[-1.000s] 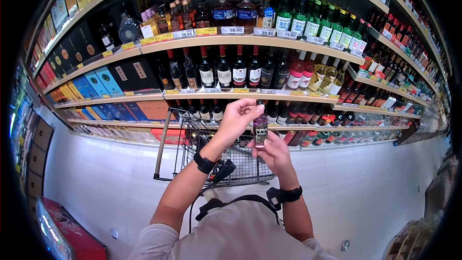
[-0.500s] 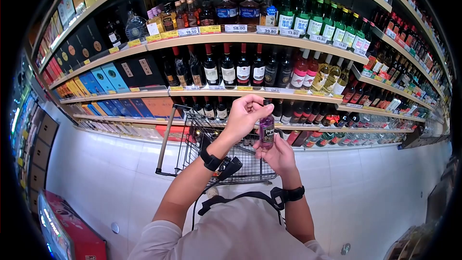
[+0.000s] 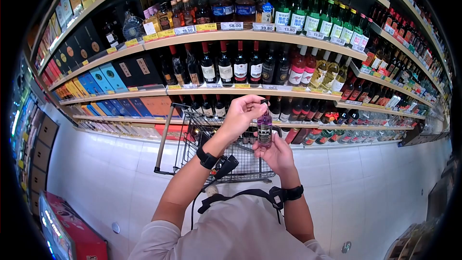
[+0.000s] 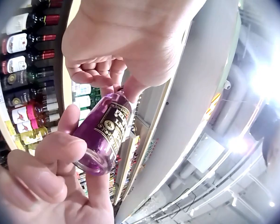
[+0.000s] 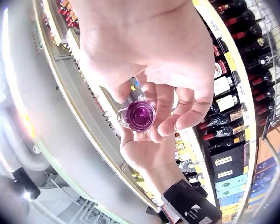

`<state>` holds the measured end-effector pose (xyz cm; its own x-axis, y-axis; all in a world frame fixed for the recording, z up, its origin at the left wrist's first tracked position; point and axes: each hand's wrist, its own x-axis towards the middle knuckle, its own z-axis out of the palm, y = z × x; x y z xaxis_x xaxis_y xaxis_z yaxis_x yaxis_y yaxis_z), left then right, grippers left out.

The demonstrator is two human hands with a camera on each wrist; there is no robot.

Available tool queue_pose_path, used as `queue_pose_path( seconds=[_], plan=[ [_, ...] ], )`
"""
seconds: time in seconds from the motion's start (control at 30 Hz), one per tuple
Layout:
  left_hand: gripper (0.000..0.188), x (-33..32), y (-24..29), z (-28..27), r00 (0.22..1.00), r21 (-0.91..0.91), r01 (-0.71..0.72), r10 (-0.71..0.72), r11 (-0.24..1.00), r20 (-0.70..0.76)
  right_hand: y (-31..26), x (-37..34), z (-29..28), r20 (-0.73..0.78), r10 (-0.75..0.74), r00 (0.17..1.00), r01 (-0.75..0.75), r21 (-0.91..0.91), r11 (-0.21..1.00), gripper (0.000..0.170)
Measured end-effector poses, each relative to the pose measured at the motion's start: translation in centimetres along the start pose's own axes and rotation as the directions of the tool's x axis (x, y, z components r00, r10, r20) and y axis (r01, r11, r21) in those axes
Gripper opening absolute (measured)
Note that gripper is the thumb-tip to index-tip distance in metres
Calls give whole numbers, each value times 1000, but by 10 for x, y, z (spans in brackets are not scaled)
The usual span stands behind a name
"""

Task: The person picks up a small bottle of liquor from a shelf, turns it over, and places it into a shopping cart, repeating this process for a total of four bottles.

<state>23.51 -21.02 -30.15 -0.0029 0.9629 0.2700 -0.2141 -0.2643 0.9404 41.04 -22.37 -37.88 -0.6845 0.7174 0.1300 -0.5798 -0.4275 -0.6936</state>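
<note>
Slipping is the main danger for the little purple bottle

Watching remotely, I judge that the small, purple glass bottle with a black label point(image 3: 264, 132) could slide down if its narrow neck slips from the pinch, since smooth glass gives little purchase. Were the support below to loosen too, I'd expect it to strike the black wire cart point(image 3: 243, 163) or the pale tiled floor point(image 3: 327, 173). Swinging it forward too fast could knock it against the front edge of the beige shelf point(image 3: 216, 92). The head view shows it below that edge, over the cart's right part; I cannot tell the gap in depth.

On my feed, the left hand point(image 3: 238, 118) is uppermost, thumb and index finger pinching the dark cap and neck, the other fingers curled. Its forearm rises diagonally from the lower left. The right hand point(image 3: 276, 154) comes from below, palm turned upward, thumb and fingers bent around the bottle's lower body. I cannot tell how hard either presses.
</note>
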Motion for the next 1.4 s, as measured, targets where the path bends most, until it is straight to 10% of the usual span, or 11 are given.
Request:
queue_pose_path(
  seconds=[0.5, 0.7, 0.97, 1.17, 1.4],
  plan=[
    [22, 7, -7, 9, 996, -14, 59, -58, 998, 68, -12, -10, 5, 40, -83, 996, 83, -2, 997, 33],
    [26, 9, -20, -5, 992, 67, -6, -3, 998, 127, -2, -7, 1, -189, -428, 884, 297, -479, 826, 39],
    [30, 4, -36, -44, 975, 31, 149, -152, 988, 161, 17, 2, -1, -307, -386, 870, 154, -574, 804, 47],
    [20, 0, -72, -100, 979, 332, 106, -158, 937, 132, 49, 12, -47, -394, -239, 887, -78, -639, 765, 38],
    [16, -22, -140, -189, 959, 601, 277, -175, 750, -223, 67, 24, -54, -564, -74, 822, -285, -520, 805, 27]
  ],
)
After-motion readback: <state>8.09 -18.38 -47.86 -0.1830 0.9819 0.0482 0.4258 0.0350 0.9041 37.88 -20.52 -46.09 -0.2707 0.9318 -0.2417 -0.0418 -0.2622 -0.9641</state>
